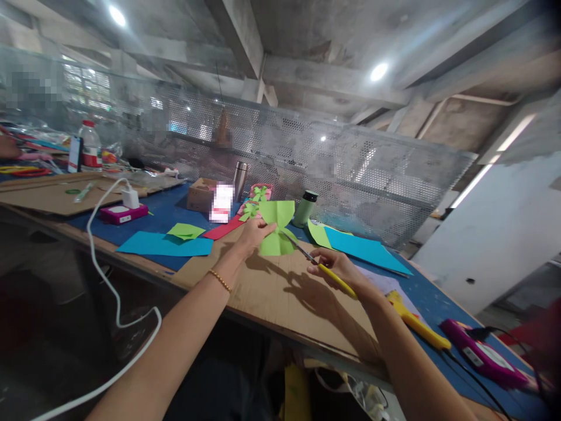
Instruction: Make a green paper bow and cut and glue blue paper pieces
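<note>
My left hand [255, 234] pinches a light green paper cutout [279, 213] by its left side, holding it up above a sheet of brown cardboard [263, 286]. The paper has creases and a notched, petal-like outline. My right hand [335, 266] grips yellow-handled scissors [336, 280], whose blades point up and left and meet the cutout's right side near its middle. Whether the blades are parted is too small to tell. Behind the cutout, smaller green paper flowers [250, 210] rest by a pink basket [268, 190].
Blue paper [166, 244] with a green scrap [186, 231] lies left; more blue sheets [368, 248] lie right. A green tumbler [305, 209], a steel flask [241, 178] and a cardboard box [199, 196] stand behind. A yellow glue gun [418, 327] and purple power strip [482, 354] sit right.
</note>
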{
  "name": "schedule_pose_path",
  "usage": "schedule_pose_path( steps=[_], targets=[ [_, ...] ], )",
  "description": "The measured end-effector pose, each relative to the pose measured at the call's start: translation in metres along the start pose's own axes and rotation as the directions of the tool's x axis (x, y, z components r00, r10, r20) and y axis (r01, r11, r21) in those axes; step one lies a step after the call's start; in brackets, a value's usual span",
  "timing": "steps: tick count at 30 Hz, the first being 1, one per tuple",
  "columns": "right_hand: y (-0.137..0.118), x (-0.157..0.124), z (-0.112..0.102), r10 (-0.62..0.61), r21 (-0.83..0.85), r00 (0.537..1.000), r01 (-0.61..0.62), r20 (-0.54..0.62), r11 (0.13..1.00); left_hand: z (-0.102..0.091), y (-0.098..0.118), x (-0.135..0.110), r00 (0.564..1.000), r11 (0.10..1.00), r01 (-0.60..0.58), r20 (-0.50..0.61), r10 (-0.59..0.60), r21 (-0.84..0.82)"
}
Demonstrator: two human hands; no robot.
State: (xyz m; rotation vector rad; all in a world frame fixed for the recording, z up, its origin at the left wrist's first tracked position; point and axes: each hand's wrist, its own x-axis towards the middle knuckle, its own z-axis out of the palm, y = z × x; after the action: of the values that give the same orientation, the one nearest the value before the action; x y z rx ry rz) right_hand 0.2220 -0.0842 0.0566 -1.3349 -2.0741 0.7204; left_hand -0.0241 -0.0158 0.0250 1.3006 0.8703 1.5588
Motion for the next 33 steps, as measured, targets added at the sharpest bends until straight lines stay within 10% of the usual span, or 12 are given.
schedule_pose_path(
  steps=[33],
  targets=[
    [0.0006,-0.0002,0.0023,-0.015,-0.042,1.000,0.014,-0.011,0.999,0.0006,-0.0039,0.0002,0.999,1.000,0.024,0.037,-0.024,0.007]
  ],
)
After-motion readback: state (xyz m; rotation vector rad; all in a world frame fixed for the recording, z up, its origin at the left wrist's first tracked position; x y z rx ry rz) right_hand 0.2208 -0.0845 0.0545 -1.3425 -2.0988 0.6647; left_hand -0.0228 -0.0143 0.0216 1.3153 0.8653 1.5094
